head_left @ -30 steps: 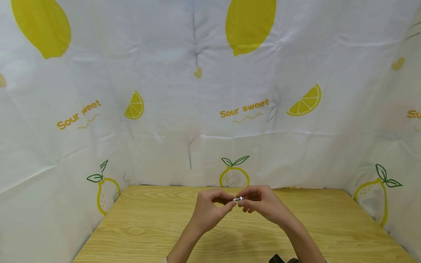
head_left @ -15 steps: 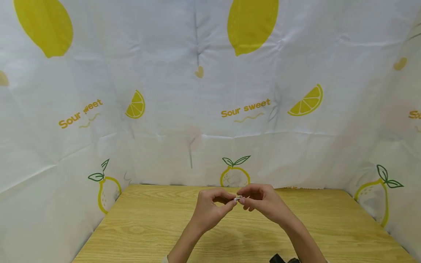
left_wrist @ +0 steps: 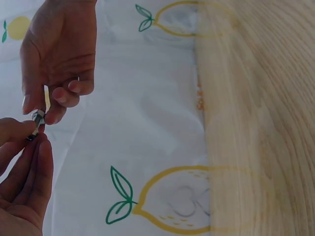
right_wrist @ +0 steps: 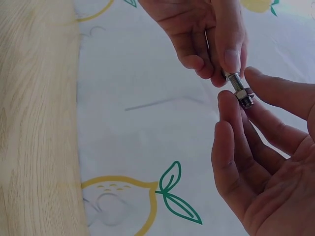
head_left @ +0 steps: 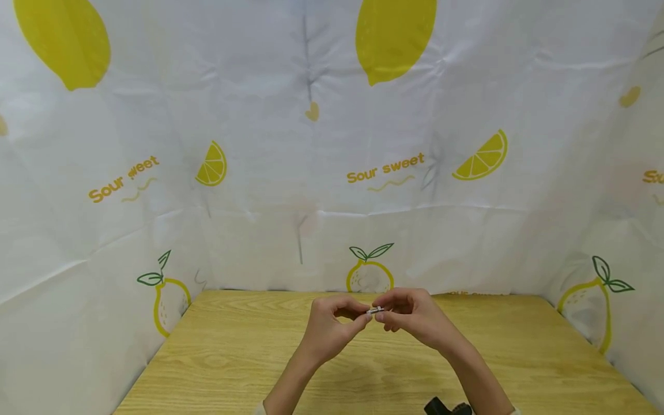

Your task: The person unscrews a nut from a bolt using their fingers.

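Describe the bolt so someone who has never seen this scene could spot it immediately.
Find the wood-grain table in the head view, then the left hand and right hand above it. Between them is the bolt, a small silvery threaded rod. Its long shaft sets it apart from the nut, a short collar around it.

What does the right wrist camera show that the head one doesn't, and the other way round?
Only the right wrist view clearly shows that the bolt is threaded and has a nut around it. Only the head view shows "Sour sweet" lettering and printed lemon slices. Both show the left hand, right hand, wooden table and lemon-print sheet.
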### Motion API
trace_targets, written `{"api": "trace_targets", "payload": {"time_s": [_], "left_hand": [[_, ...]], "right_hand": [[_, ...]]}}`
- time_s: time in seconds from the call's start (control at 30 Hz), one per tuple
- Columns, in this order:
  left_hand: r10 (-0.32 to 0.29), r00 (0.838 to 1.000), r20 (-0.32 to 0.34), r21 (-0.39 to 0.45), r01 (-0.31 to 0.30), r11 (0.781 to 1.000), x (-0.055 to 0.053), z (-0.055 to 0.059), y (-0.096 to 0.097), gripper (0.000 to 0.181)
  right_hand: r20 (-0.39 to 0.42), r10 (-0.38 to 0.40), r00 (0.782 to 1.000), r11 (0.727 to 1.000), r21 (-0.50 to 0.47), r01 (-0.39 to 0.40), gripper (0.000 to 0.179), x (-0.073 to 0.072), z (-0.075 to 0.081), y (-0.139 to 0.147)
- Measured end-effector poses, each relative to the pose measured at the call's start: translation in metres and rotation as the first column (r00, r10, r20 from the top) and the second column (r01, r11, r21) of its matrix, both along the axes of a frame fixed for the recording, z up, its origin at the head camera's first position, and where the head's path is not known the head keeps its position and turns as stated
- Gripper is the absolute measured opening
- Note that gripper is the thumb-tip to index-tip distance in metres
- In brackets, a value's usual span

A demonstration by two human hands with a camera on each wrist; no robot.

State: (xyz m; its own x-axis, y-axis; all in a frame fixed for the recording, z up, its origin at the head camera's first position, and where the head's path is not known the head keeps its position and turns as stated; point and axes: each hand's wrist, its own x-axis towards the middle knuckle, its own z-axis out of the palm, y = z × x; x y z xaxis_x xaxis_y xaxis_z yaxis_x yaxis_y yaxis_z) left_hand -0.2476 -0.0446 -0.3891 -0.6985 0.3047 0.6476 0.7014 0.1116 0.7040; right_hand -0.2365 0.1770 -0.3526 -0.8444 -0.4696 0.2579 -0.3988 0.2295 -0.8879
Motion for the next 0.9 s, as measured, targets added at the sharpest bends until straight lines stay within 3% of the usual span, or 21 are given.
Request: {"api": "trace_targets", "payload": {"time_s": [0.27, 0.53, 0.9], "left_hand": [[0.005, 1.000, 0.001, 0.002, -0.005, 1.000, 0.0005, 0.0048, 0.0002, 0.006], [-0.004, 1.000, 0.014, 0.000, 0.004, 1.000, 0.0019, 0.0054, -0.0007, 0.007], [0.003, 1.000, 0.000, -0.006, -0.003, 1.000, 0.0017, 0.0024, -0.0007, 0.007]], "right_hand": [[-0.046, -0.024, 0.999, 1.000, 0.004, 0.024, 0.028, -0.0034, -0.0013, 0.0009], [-0.004, -0.017, 1.000, 1.000, 0.021, 0.017, 0.030, -0.0012, -0.0002, 0.0025], [-0.036, -0.035, 0.999, 0.999, 0.015, 0.036, 0.027, -0.0017, -0.0014, 0.0004]]}}
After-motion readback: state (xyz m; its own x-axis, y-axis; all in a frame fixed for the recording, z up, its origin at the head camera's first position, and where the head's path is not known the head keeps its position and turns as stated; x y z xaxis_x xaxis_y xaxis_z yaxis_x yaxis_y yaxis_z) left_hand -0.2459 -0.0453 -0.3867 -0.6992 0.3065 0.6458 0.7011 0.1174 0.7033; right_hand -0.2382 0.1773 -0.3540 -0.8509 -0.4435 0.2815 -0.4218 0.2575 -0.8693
